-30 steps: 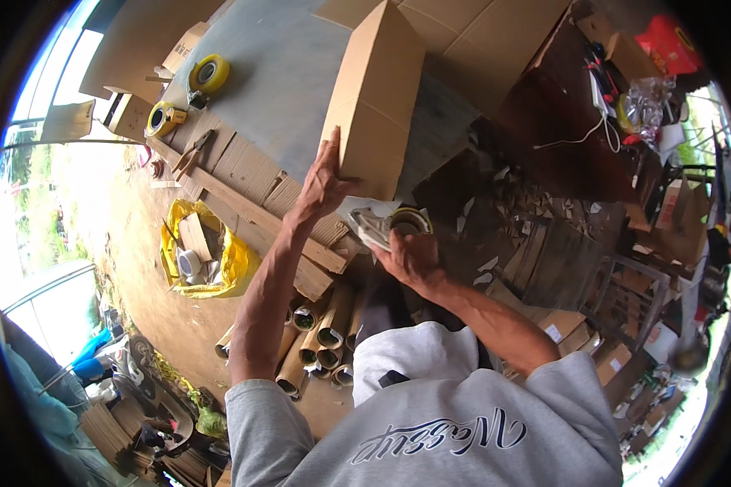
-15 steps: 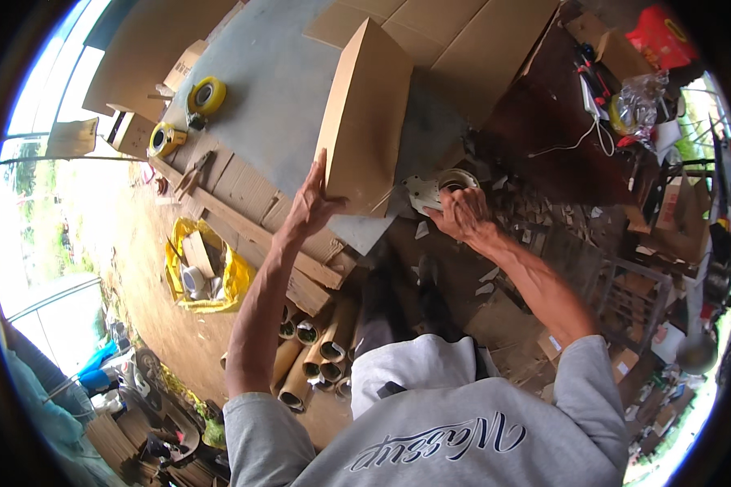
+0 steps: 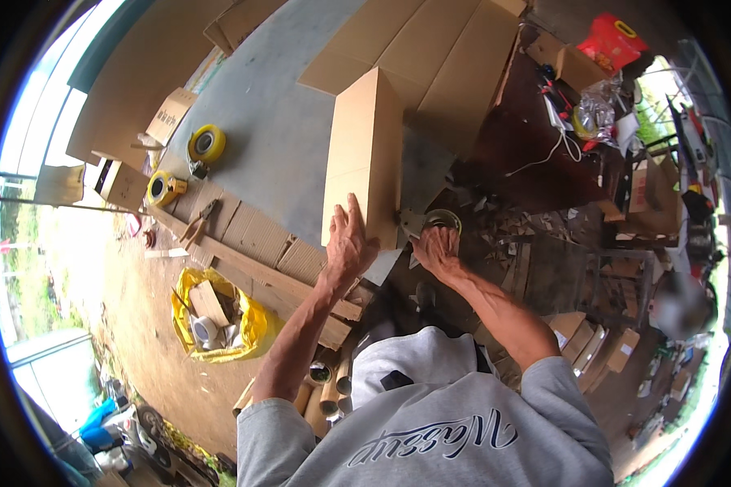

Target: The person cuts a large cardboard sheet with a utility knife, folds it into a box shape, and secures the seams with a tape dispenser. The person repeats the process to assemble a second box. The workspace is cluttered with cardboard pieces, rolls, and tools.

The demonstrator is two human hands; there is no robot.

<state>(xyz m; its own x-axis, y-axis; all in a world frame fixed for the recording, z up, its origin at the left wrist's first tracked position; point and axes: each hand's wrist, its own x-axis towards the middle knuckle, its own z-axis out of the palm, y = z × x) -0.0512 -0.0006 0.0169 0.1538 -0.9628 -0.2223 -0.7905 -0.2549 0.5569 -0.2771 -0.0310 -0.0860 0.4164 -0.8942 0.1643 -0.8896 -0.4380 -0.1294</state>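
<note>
A tall closed cardboard box [image 3: 351,170] stands at the near part of the grey tabletop, its long side running away from me. My left hand [image 3: 352,246] lies on its left face near the close end, fingers stretched out and pressed flat. In my right hand [image 3: 437,248] is a tape dispenser [image 3: 413,221] with a roll on it, fingers wrapped round its near part. The dispenser's head is at the near right edge of the box. Whether tape is stuck to the box there I cannot make out.
Two yellow tape rolls [image 3: 207,144] and pliers [image 3: 201,221] are on the grey table [image 3: 256,105] at left. Flat cardboard [image 3: 414,49] covers its far side. A yellow bag [image 3: 260,334] of scraps stands on the floor. A dark red table [image 3: 536,130] with clutter is at right.
The box has turned so more of its left face shows. My left hand has shifted from its edge onto that face. My right hand has brought the dispenser left, up to the box.
</note>
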